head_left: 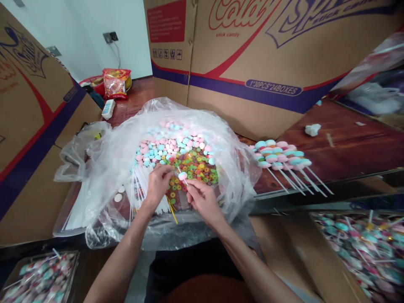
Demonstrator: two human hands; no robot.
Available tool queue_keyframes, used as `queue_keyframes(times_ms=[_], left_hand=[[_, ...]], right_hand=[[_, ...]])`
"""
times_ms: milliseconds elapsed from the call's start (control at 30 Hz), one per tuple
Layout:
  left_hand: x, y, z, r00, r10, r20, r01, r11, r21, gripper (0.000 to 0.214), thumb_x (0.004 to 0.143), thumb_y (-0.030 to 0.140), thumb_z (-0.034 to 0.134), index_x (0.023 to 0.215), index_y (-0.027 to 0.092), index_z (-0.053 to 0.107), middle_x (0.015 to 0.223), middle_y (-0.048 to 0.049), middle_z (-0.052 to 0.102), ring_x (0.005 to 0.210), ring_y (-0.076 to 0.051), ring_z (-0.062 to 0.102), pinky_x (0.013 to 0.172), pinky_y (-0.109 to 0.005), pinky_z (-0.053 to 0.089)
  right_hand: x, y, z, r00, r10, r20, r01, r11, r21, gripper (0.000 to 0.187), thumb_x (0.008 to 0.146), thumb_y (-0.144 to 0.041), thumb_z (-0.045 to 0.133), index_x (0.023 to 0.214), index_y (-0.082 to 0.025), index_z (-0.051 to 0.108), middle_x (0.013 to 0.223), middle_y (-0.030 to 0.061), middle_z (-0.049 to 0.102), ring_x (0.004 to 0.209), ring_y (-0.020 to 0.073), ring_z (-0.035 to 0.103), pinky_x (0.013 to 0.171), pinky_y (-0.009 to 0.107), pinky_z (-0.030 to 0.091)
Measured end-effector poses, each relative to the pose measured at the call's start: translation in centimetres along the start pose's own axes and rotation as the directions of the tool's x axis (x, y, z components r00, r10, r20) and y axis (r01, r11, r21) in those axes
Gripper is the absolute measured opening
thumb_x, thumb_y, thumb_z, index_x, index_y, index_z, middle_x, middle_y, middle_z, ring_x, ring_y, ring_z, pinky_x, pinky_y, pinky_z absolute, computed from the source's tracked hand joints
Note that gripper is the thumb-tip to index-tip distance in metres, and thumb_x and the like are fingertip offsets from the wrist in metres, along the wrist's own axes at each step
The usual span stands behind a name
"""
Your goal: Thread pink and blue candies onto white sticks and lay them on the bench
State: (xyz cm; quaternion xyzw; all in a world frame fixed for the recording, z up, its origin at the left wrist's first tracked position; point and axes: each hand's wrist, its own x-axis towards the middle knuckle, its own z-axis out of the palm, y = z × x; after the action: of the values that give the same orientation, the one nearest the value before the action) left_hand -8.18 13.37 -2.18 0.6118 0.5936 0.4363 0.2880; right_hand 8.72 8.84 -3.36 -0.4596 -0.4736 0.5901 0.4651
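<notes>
You pinch a white stick (179,169) between the thumb and fingers of your right hand (202,198), and a pink, white and blue sweet (182,176) sits threaded on it near the upper end, just above your grip. Your left hand (160,181) is close beside it, fingertips drawn together near the stick's tip; I cannot tell whether they pinch anything. Beneath and beyond it lie green, yellow and orange rings (195,166), with pink and blue sweets (170,145) behind them. Loose white sticks (139,181) lie by your left wrist, and two round white pieces (118,198) to their left. A clear plastic bag (233,168) spreads around all this. To its right, filled sticks (280,155) lie on the dark red table (350,134), bare ends toward you. Behind stands a large cardboard box (221,92), with a red packet (115,82) to its left; wrapped sweets (356,248) fill a carton at lower right
</notes>
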Motion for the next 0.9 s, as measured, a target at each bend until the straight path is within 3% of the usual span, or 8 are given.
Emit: queue_keyframes(times_ms=[67,133,233,333,533,767,900], left_hand=[[0.1,0.3,-0.3,0.992,-0.125,-0.015,0.115,0.951,-0.285,0.011,0.078,0.023,0.071,0.088,0.019,0.075,0.086,-0.0036,0.07,0.079,-0.016,0.062,0.074,-0.028,0.05],[0.0,0.9,-0.5,0.974,-0.224,0.019,0.201,0.829,-0.522,0.017,0.073,0.029,0.079,0.085,0.018,0.075,0.082,-0.0017,0.069,0.074,-0.013,0.06,0.068,-0.024,0.048],[-0.2,1.8,-0.8,0.936,-0.33,0.123,0.313,0.621,-0.719,0.026,0.062,0.032,0.088,0.081,0.018,0.075,0.077,0.0005,0.067,0.069,-0.009,0.058,0.064,-0.021,0.047],[-0.4,2.2,-0.9,0.894,-0.401,0.202,0.396,0.493,-0.775,0.03,0.057,0.027,0.092,0.08,0.016,0.075,0.078,0.0005,0.067,0.07,-0.009,0.06,0.065,-0.021,0.049],[-0.4,2.1,-0.8,0.824,-0.502,0.263,0.472,0.352,-0.808,0.029,0.058,0.017,0.091,0.081,0.012,0.074,0.08,-0.0015,0.07,0.071,-0.009,0.063,0.064,-0.02,0.051],[-0.2,2.2,-0.2,0.799,-0.534,0.277,0.474,0.275,-0.837,0.025,0.06,0.012,0.089,0.08,0.013,0.073,0.081,-0.0014,0.072,0.074,-0.011,0.065,0.068,-0.022,0.053],[-0.2,1.7,0.0,0.807,-0.523,0.274,0.473,0.295,-0.83,0.026,0.06,0.015,0.089,0.08,0.014,0.073,0.082,-0.0012,0.071,0.076,-0.011,0.065,0.071,-0.024,0.053]], right_hand=[[-0.1,-0.3,0.0,0.999,-0.013,0.031,0.014,0.999,-0.037,0.033,0.089,-0.039,0.054,0.101,-0.014,0.072,0.052,-0.0054,0.05,0.039,0.0073,0.035,0.039,0.021,0.027],[-0.3,-0.7,0.1,0.998,-0.031,0.052,0.035,0.996,-0.081,0.03,0.089,-0.038,0.054,0.095,-0.015,0.073,0.053,-0.0047,0.05,0.041,0.0078,0.036,0.041,0.022,0.027],[-0.5,-1.3,0.3,0.996,-0.061,0.06,0.069,0.987,-0.144,0.027,0.09,-0.036,0.054,0.087,-0.016,0.072,0.054,-0.0038,0.05,0.045,0.0087,0.038,0.043,0.022,0.028],[-0.6,-1.6,0.6,0.995,-0.088,0.049,0.095,0.982,-0.166,0.027,0.091,-0.036,0.053,0.085,-0.016,0.07,0.054,-0.0037,0.049,0.047,0.0094,0.04,0.045,0.022,0.03],[-0.7,-1.6,0.6,0.988,-0.151,0.036,0.155,0.958,-0.243,0.027,0.093,-0.035,0.05,0.085,-0.016,0.068,0.056,-0.003,0.05,0.051,0.0112,0.045,0.051,0.023,0.036],[-0.7,-1.4,0.5,0.982,-0.185,0.02,0.183,0.936,-0.3,0.027,0.094,-0.034,0.049,0.084,-0.017,0.068,0.055,-0.0033,0.049,0.05,0.0121,0.046,0.052,0.024,0.036],[-0.7,-1.2,0.3,0.983,-0.184,0.013,0.179,0.934,-0.309,0.027,0.095,-0.035,0.049,0.086,-0.018,0.068,0.056,-0.0029,0.049,0.051,0.0126,0.046,0.053,0.025,0.037]])
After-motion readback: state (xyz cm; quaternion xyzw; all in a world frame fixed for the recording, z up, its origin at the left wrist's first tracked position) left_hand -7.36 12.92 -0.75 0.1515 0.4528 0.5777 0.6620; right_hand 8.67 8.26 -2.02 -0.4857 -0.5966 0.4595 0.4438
